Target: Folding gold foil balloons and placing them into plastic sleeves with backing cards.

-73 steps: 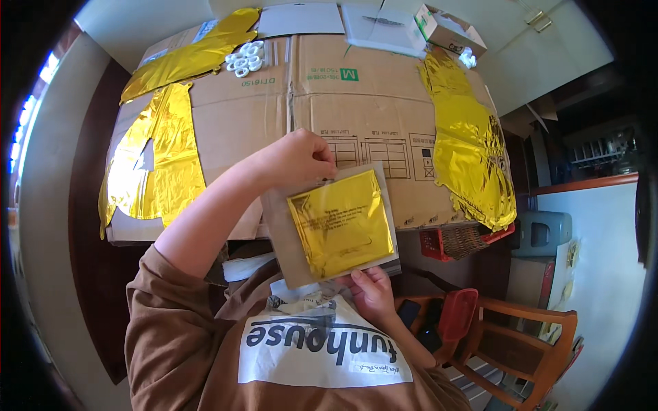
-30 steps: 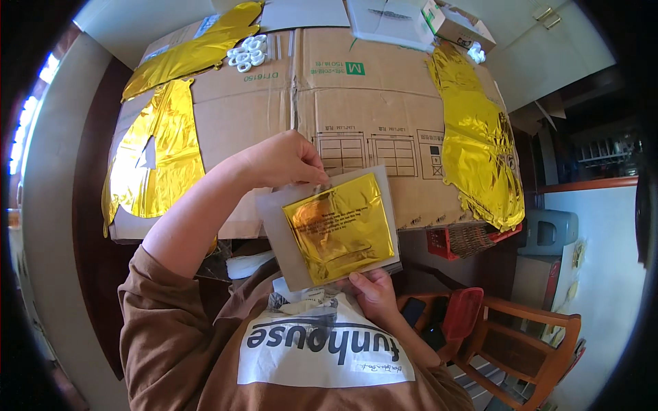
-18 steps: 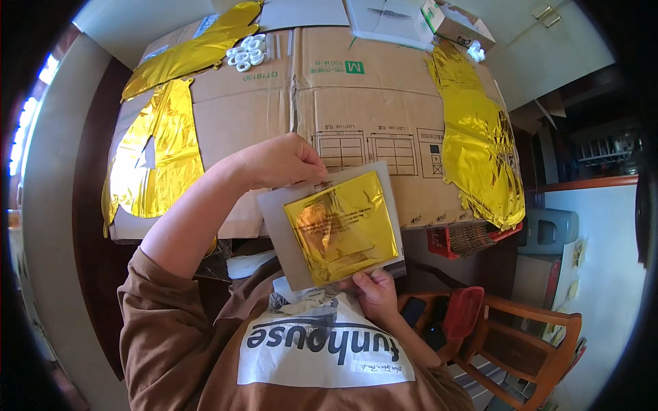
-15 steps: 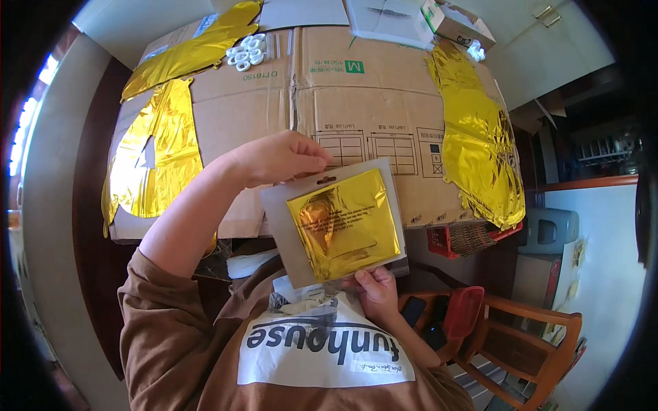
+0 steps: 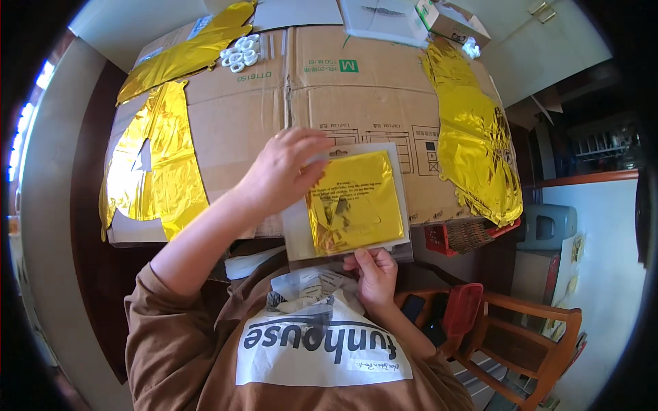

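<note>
A flat clear packet [image 5: 353,202] with a hang hole at its top holds a folded sheet of gold foil with small dark print, backed by pale card. My right hand [image 5: 373,277] pinches its bottom edge between thumb and fingers, in front of my chest. Over the packet's upper left corner is my left hand [image 5: 288,168], its thumb and fingers parted and curved, with nothing seen between them. Whether its fingers touch the packet I cannot tell.
Flattened cardboard [image 5: 233,130] covers the table. Gold foil balloons lie at left [image 5: 161,157], far left [image 5: 185,55] and right [image 5: 476,130]. White ribbon rolls [image 5: 240,53] sit at the back, near an open box [image 5: 452,20]. A wooden chair [image 5: 528,342] and red basket [image 5: 456,238] are at right.
The packet has tipped more upright and shifted slightly right and up. My left hand's fingers have spread, from closed near the packet's top edge to parted over its upper left corner.
</note>
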Action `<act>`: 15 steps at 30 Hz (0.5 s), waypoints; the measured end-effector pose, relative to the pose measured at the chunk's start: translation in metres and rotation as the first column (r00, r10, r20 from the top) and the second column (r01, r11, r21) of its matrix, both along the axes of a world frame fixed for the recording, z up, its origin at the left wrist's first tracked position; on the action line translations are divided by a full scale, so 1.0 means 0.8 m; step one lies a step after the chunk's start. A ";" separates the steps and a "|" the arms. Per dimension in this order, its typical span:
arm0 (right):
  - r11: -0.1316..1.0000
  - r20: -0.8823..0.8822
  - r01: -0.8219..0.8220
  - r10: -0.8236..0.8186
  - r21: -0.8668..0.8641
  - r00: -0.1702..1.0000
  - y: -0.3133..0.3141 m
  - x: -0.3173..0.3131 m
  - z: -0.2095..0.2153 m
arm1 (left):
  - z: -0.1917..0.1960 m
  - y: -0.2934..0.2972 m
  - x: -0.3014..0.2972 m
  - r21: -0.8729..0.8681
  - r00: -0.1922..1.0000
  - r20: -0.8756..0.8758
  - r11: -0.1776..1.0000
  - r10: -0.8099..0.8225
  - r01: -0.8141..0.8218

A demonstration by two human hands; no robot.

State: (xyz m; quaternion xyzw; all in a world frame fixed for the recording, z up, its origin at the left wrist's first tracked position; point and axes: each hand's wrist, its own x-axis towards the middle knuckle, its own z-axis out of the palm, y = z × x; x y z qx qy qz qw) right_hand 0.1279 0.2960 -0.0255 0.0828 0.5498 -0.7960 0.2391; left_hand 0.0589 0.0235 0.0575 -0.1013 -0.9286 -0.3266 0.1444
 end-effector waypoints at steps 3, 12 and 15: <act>0.999 -0.017 0.017 -0.016 0.047 1.000 -0.007 -0.007 0.003 | 0.012 0.034 0.045 -0.071 1.000 0.000 0.997 -0.009 0.009; 0.999 -0.008 -0.034 0.034 0.033 0.999 -0.014 -0.019 0.008 | -0.029 0.044 0.093 -0.145 0.996 0.001 0.986 -0.084 0.084; 0.999 -0.010 -0.051 0.051 0.020 0.999 -0.014 -0.020 0.005 | -0.021 0.039 0.096 -0.117 0.997 0.017 0.990 -0.080 0.081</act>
